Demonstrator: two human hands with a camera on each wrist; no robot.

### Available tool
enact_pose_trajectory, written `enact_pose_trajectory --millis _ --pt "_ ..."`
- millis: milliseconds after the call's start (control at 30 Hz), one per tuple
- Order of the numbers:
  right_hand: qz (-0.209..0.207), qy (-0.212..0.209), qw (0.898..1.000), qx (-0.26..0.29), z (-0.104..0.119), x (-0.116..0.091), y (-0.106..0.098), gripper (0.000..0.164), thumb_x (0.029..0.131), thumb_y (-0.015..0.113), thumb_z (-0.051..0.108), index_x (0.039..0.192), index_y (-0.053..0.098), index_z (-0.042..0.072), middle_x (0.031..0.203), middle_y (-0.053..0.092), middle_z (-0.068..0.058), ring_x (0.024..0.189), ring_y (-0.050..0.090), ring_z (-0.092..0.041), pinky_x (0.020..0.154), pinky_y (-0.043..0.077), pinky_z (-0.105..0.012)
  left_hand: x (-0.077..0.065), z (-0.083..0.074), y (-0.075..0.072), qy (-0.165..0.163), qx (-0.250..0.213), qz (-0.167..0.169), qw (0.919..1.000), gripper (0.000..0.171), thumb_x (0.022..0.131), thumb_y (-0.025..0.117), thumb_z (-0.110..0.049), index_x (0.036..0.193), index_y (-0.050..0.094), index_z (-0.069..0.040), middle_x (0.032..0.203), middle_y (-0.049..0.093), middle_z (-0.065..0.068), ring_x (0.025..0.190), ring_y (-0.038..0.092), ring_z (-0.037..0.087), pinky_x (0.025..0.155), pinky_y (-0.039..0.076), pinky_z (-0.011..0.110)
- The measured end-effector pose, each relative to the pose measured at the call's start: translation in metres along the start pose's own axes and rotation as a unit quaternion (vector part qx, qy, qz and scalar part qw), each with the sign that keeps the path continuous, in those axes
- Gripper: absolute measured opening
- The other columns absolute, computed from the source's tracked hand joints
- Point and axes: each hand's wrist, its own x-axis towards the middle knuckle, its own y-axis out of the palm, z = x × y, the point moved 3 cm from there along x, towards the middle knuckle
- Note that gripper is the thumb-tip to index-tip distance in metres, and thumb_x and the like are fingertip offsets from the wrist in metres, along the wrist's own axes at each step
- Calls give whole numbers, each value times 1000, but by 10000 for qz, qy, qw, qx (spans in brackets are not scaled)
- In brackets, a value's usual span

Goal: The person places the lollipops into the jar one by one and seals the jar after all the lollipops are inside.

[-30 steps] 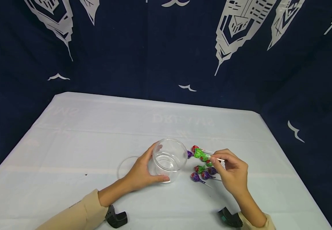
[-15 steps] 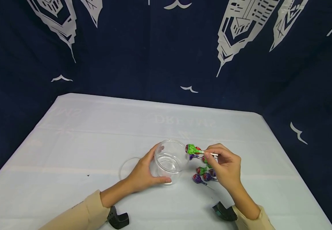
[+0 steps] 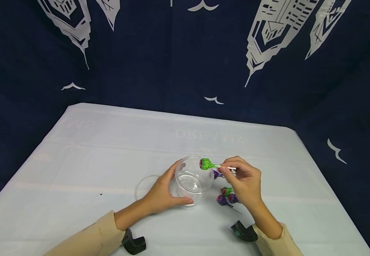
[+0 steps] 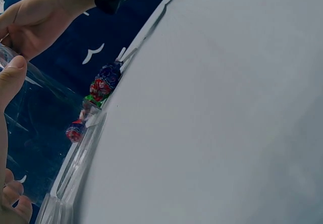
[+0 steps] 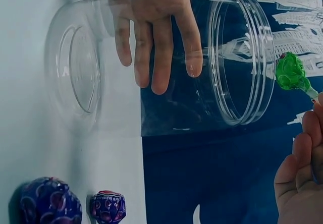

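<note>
So we had the right hand (image 3: pixel 244 177) pinching the white stick (image 3: pixel 232 168) of a green lollipop (image 3: pixel 206 164) between thumb and fingertips, candy end level and just above the mouth of the clear jar (image 3: pixel 194 182), over its right edge. Left hand (image 3: pixel 160 193) was clamped round the jar's left side, fingers spread on the wall, thumb on the near side. The jar itself looked upright.

What worried us: the lollipop lay sideways, so lowering it flat could've snagged it on the jar's rim. With that heavy end, we figured a light pinch could let it swivel too. The jar looked slick, so a bump or a loosened left grip might've tipped it. And the right wrist could've brushed the loose lollipops (image 3: pixel 222 200) right of the jar and sent them rolling.

Stuff we couldn't make out: the right hand covered part of that pile, so no proper count. The jar's base kinda vanished into the white cloth (image 3: pixel 76 177), and the left wrist view cut most of the jar off. Left of the jar, a clear ring (image 3: pixel 137 188) ran behind the left hand, maybe a lid; we couldn't tell.
</note>
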Motion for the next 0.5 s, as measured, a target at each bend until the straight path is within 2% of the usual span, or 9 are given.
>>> enact_pose_trajectory --millis 133,200,300,500 --pt "22 10 10000 -11 -1 2 3 8 84 67 -17 87 69 -10 87 68 -14 87 61 -18 77 52 -21 0 0 0 1 21 6 10000 111 68 92 -36 155 25 -31 149 47 6 134 45 19 110 34 50" --pt "33 60 9999 -87 -2 2 4 4 86 68 -14 87 69 -10 86 67 -15 87 62 -17 77 52 -21 0 1 0 11 17 13 10000 111 68 93 -35 155 25 -30 149 47 6 134 45 19 111 34 50" --pt "49 192 9995 -246 -5 2 6 3 88 70 -6 88 69 -9 85 66 -17 86 61 -16 74 52 -21 0 1 0 25 17 20 10000 111 68 93 -35 155 25 -29 149 46 7 135 45 19 111 34 49" --pt "146 495 9975 -478 -8 2 11 21 90 73 9 85 68 -10 84 65 -16 85 61 -14 64 53 -19 1 1 0 60 39 41 10000 111 68 92 -34 156 25 -28 150 45 8 135 45 23 110 34 49"
